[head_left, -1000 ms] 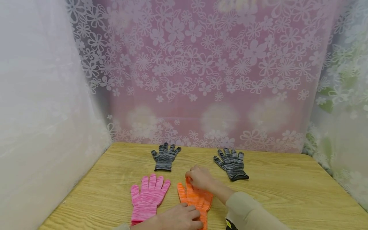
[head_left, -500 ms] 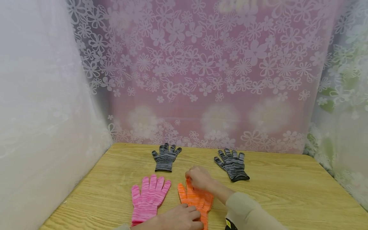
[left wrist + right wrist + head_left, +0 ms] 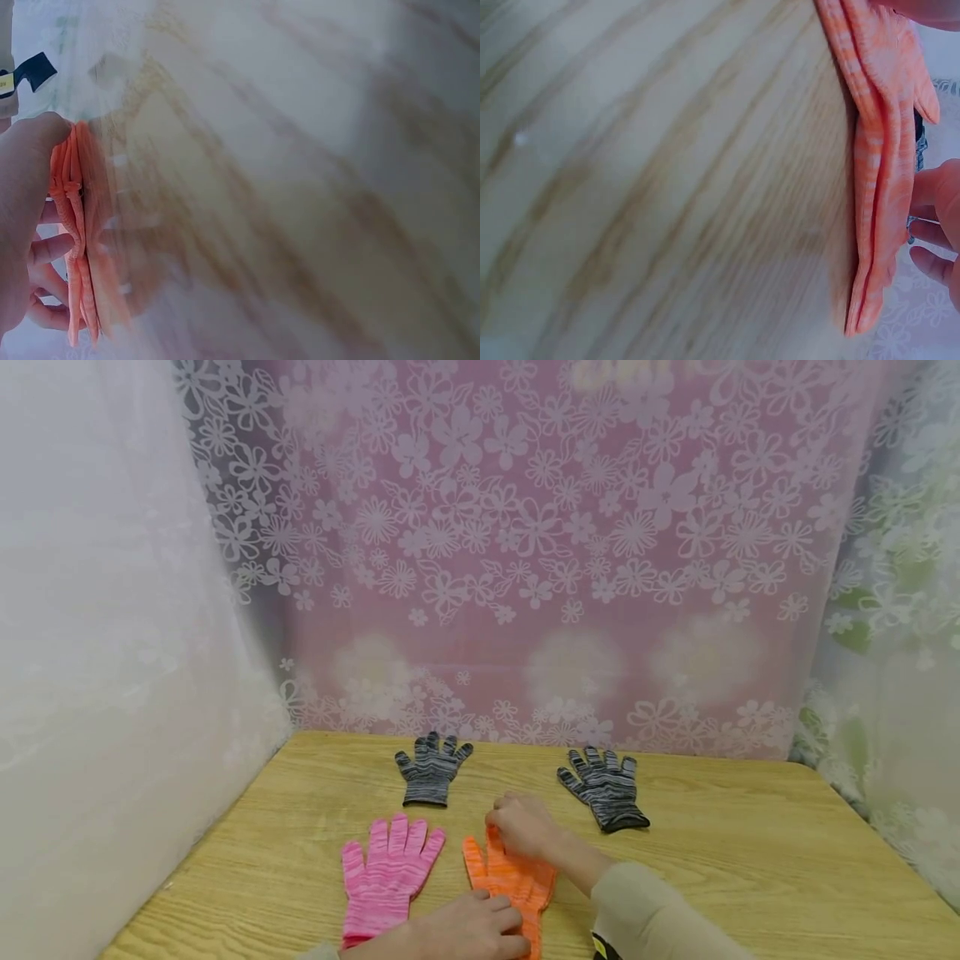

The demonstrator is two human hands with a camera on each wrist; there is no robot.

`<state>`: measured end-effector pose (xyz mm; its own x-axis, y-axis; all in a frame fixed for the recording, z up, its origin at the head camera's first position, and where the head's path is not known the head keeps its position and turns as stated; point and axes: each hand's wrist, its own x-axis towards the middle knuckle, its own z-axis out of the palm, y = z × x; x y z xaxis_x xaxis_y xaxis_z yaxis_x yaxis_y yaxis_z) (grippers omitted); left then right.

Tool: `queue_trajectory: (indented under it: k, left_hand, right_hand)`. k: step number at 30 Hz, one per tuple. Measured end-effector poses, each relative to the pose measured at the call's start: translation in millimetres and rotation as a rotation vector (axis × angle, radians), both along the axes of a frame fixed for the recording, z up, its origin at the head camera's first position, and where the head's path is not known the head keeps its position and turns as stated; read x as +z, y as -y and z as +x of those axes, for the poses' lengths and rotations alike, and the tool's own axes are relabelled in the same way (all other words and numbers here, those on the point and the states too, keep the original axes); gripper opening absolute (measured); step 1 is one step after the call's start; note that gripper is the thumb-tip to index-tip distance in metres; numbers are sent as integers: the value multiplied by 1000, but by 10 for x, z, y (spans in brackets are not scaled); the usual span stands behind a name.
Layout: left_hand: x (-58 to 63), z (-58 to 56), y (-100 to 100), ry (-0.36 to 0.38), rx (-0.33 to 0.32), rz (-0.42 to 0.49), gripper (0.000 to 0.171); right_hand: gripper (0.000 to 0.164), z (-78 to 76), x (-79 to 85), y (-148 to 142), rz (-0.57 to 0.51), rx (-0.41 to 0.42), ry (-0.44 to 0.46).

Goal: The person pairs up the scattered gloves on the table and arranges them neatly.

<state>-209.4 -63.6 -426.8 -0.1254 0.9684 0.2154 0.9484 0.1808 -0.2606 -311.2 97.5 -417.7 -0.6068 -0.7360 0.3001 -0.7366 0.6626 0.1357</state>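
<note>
An orange knit glove lies flat on the wooden table, fingers pointing away from me. My left hand rests over its cuff end with slightly bent fingers. Over the glove's fingers, my right hand bends down and hides part of them. In the right wrist view, the right hand's fingers are loosely bent and spread, one fingertip right at the orange fabric. The left wrist view shows the glove edge-on in thin layers, with fingertips along its upper face. A pink glove lies left of it.
Two grey-and-black striped gloves lie farther back, one left glove and one right glove, fingers spread. A floral pink curtain hangs behind the table. Pale sheets hang at the left side and right side.
Both hands stay almost still on the orange glove. The right hand shifts very slightly to the right; the gloves keep their places.
</note>
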Motion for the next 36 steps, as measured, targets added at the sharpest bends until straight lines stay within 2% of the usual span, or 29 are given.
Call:
queue_trajectory:
  k: [9, 16, 20, 25, 28, 31, 36]
  left_hand:
    - [-2, -5, 5, 16, 8, -31, 22]
    - [-7, 0, 2, 1, 9, -34, 22]
    - [-7, 3, -2, 1, 8, -28, 22]
    - [-19, -1, -5, 16, 3, -5, 22]
    - [-23, -5, -4, 18, 2, -1, 22]
    - [-22, -3, -4, 11, 1, 3, 21]
    - [-12, 6, -2, 2, 9, -3, 21]
  right_hand:
    - [7, 35, 23, -83, 44, 109, -74]
    - [10, 53, 6, -88, 64, 117, -43]
    - [6, 94, 62, -34, 2, 117, 24]
    - [11, 120, 124, 65, -63, 101, 212]
    - [15, 113, 135, 117, -74, 101, 292]
    - [17, 104, 138, 152, -79, 117, 324]
    - [15, 101, 117, 190, -81, 164, 319]
